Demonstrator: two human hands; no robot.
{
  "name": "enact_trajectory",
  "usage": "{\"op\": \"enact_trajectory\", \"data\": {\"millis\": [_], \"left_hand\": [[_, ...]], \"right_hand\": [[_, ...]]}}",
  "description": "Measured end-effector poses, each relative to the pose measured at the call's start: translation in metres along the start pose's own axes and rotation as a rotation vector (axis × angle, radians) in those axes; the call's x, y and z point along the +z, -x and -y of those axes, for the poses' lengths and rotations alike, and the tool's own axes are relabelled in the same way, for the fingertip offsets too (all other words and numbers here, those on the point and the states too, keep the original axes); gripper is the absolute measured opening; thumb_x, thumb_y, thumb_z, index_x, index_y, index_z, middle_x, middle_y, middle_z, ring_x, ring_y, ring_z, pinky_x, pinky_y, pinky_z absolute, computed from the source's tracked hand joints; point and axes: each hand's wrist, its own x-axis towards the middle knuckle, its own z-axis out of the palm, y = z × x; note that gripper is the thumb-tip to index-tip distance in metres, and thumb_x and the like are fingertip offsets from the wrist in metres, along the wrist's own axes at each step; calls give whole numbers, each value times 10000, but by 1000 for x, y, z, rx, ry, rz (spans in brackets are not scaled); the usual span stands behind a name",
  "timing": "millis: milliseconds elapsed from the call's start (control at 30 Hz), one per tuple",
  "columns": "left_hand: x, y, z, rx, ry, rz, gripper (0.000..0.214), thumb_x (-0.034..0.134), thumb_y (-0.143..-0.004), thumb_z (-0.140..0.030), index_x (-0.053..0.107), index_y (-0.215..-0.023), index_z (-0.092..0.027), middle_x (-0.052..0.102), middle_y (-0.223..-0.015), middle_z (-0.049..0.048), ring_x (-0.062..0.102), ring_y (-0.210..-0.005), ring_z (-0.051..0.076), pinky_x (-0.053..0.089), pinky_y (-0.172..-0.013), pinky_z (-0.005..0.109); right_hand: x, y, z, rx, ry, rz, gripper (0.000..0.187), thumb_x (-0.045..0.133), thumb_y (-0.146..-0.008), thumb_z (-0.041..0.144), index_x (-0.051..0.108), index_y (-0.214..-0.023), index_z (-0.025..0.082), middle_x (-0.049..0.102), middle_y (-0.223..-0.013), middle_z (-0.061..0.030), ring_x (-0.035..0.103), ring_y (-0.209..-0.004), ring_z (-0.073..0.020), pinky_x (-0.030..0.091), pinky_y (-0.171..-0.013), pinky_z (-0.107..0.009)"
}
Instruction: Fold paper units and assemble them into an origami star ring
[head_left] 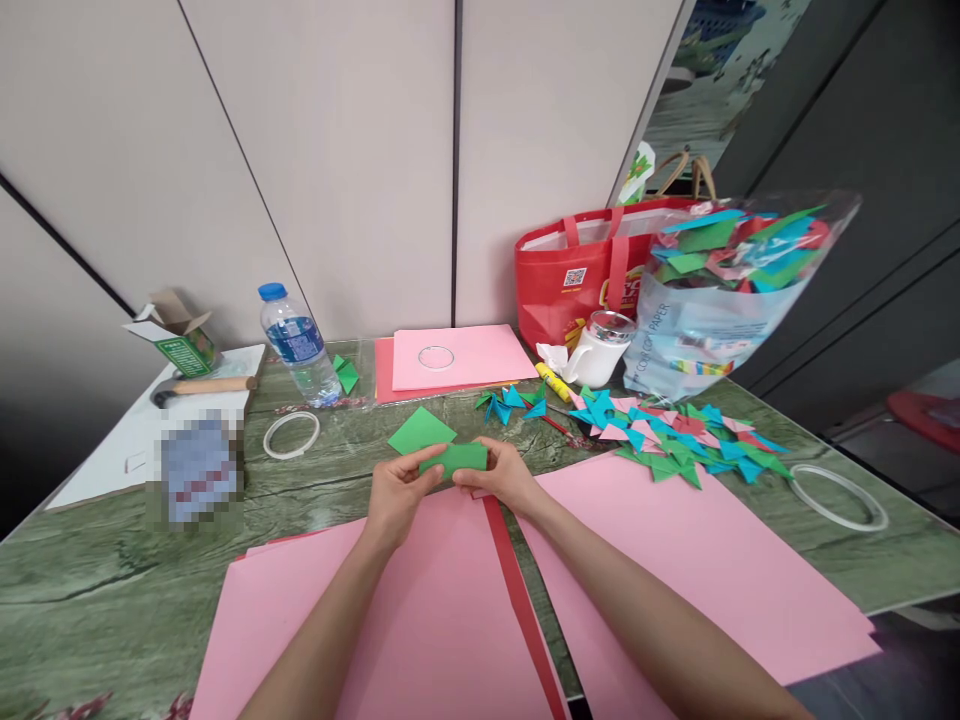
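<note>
My left hand and my right hand both pinch a small folded green paper just above the table, one hand at each end. A flat green paper square lies right behind it on the green marbled table. Large pink paper sheets lie under my forearms. A heap of folded pink, blue and green paper triangles is spread to the right of my hands.
At the back stand a water bottle, a red bag, a white cup, a clear bag of folded papers and more pink sheets. Tape rings, a small green box and a yellow glue stick lie around.
</note>
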Motion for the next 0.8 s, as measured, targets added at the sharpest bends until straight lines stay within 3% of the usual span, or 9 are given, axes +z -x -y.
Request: {"op": "enact_trajectory", "data": {"millis": [200,500,800], "left_hand": [[1,1,-1,62,-103,-75,355,760,-550,-239,726,-893,-152,415,-408,-81,466,-437,74,543,-605,279],[10,7,-8,0,56,-103,422,787,-498,-205,715,-909,-139,624,-635,-27,613,-508,116,576,-673,317],[6,4,-5,63,-183,-24,389,726,-556,-172,703,-945,-163,709,-838,27,658,-715,186,558,-650,265]], "right_hand": [[1,0,-2,-4,-2,5,353,743,-566,360,590,-814,160,630,-613,27,568,-510,-100,443,-448,-203],[-2,-4,-4,-39,-73,-45,367,800,-449,350,536,-614,154,640,-551,7,601,-499,-128,490,-490,-249],[6,-2,-9,-154,26,1,329,735,-582,325,535,-795,174,586,-529,57,530,-449,-97,413,-419,-205]]}}
